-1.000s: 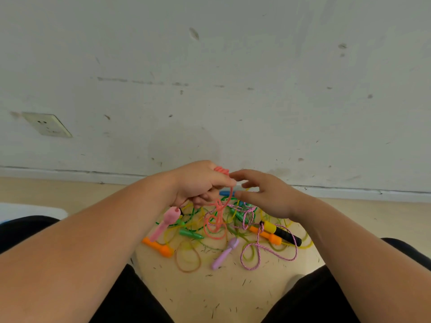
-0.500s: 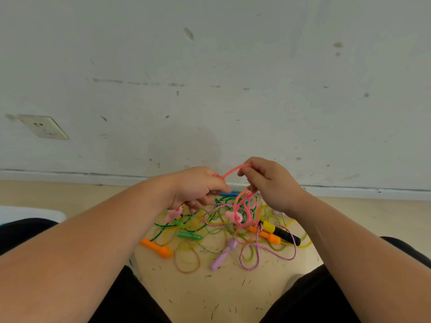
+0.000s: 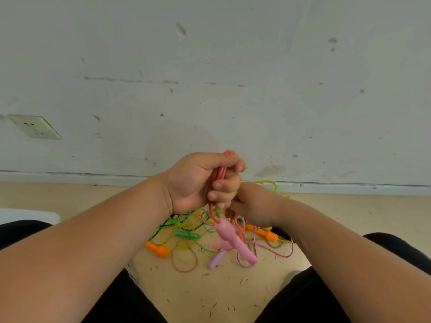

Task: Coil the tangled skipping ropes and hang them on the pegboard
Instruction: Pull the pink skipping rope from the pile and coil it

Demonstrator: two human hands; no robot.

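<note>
My left hand [image 3: 198,183] is raised in a fist and grips a bundle of loops of the pink skipping rope [image 3: 220,176]. Both pink handles [image 3: 233,241] dangle below the fist. My right hand [image 3: 254,203] sits just under and behind the left one, its fingertips closed on the pink strands; most of its fingers are hidden. Beneath both hands, on the floor, lies the tangled pile of ropes [image 3: 186,229]: a green handle [image 3: 186,234], orange handles [image 3: 158,249], a purple handle [image 3: 215,261] and a pink-white braided cord [image 3: 275,252]. No pegboard is in view.
A scuffed white wall [image 3: 233,89] stands close ahead, with a socket [image 3: 35,127] low on the left. My legs in black trousers [image 3: 116,299] flank the pile on both sides. A white object [image 3: 28,215] lies at the left edge. A yellow rope loop [image 3: 268,183] reaches the skirting.
My left hand rose and closed into a fist around the gathered pink loops. My right hand dropped from pinching the strand up high to just below the left fist. The pink handles now hang free.
</note>
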